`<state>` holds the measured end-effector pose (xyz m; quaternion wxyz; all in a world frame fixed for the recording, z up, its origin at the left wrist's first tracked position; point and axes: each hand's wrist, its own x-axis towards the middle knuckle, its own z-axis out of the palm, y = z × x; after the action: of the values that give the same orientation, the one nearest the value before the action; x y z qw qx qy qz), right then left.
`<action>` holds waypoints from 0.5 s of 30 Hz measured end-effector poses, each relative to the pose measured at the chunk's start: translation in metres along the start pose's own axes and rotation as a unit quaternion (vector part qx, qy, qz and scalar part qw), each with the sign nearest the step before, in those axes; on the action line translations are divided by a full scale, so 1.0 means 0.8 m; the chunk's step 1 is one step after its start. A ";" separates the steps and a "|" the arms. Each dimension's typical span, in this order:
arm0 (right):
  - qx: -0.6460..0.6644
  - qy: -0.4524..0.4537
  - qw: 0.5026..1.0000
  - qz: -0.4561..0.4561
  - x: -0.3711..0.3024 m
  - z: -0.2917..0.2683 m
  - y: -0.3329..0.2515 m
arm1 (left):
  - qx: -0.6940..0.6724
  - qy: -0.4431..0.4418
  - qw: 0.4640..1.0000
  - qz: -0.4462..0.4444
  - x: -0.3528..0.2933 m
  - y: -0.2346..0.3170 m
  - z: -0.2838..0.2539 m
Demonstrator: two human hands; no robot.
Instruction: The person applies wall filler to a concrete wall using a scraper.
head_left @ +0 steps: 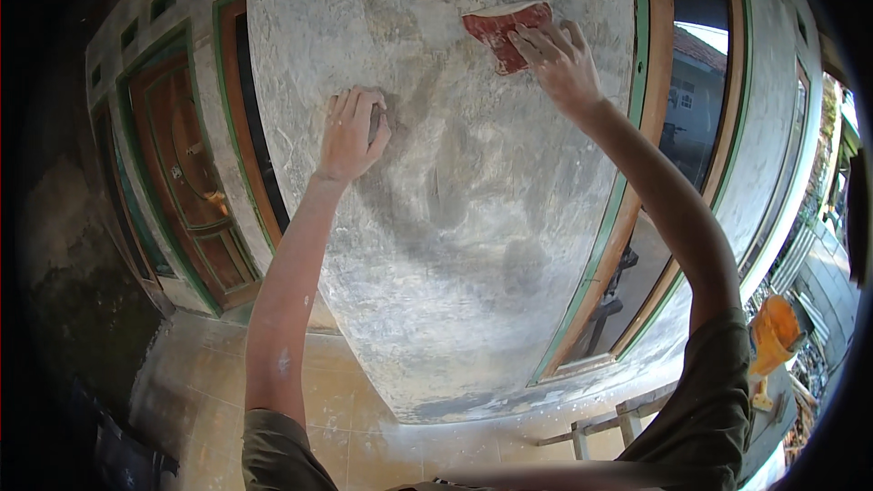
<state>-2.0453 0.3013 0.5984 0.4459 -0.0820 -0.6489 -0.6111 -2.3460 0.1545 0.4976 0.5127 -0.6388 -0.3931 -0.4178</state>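
Note:
My right hand (564, 68) is raised to the upper right of a patchy grey and white plastered wall (455, 218). Its fingers press a creased sheet of red sandpaper (509, 29) against the plaster, and the sheet's pale upper edge curls away. Lower and further left, my left hand (353, 138) rests on the same wall with curled fingers. A dark grey patch shows between its fingers and thumb; whether this is a held piece or a shadow I cannot make out. Whitish dust marks my left forearm.
A green and wood-framed window (696, 100) stands right of the wall section. Carved wooden doors (186, 164) are at the left. Below lies a tiled, dusty floor (346, 400) with a wooden bench (600, 423). An orange bucket (773, 332) stands at the far right.

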 end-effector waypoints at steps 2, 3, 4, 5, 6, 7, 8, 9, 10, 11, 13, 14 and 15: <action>0.005 0.000 0.999 0.032 -0.022 0.002 -0.034 | -0.006 -0.022 1.000 -0.006 -0.019 -0.015 -0.012; 0.009 -0.021 0.999 0.032 -0.032 -0.001 -0.054 | -0.009 -0.025 1.000 -0.006 -0.032 -0.021 -0.017; 0.013 -0.041 0.999 0.032 -0.037 -0.011 -0.074 | -0.005 -0.034 0.999 -0.009 -0.043 -0.027 -0.024; 0.043 -0.053 0.997 0.045 -0.044 -0.022 -0.092 | 0.000 -0.043 0.999 -0.012 -0.054 -0.033 -0.030; 0.041 -0.058 0.996 0.047 -0.052 -0.029 -0.097 | -0.005 -0.044 0.999 -0.010 -0.060 -0.037 -0.032; 0.081 -0.054 0.994 0.053 -0.061 -0.037 -0.098 | -0.013 -0.052 0.999 -0.008 -0.064 -0.039 -0.034; 0.121 -0.049 0.990 0.060 -0.067 -0.040 -0.101 | -0.020 -0.060 0.998 -0.006 -0.068 -0.042 -0.035; 0.149 -0.033 0.985 0.084 -0.052 -0.048 -0.094 | -0.021 -0.060 0.998 -0.005 -0.068 -0.044 -0.038; 0.143 -0.036 0.985 0.085 -0.035 -0.050 -0.082 | -0.013 -0.040 0.999 0.028 -0.065 -0.045 -0.037; 0.132 -0.032 0.987 0.082 -0.016 -0.045 -0.069 | -0.005 -0.020 0.998 0.059 -0.061 -0.045 -0.035; 0.170 -0.098 0.970 0.143 0.040 -0.038 -0.045 | -0.026 -0.012 0.998 0.057 -0.053 -0.049 -0.022; 0.218 -0.166 0.939 0.205 0.069 -0.031 -0.036 | -0.041 -0.009 0.998 0.051 -0.051 -0.053 -0.017; 0.214 -0.166 0.940 0.207 0.080 -0.013 -0.022 | -0.043 -0.006 0.998 0.054 -0.047 -0.055 -0.008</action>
<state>-2.0895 0.2601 0.6280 0.4551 -0.2175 -0.7978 -0.3303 -2.4011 0.1529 0.4773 0.5040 -0.6830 -0.3425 -0.4027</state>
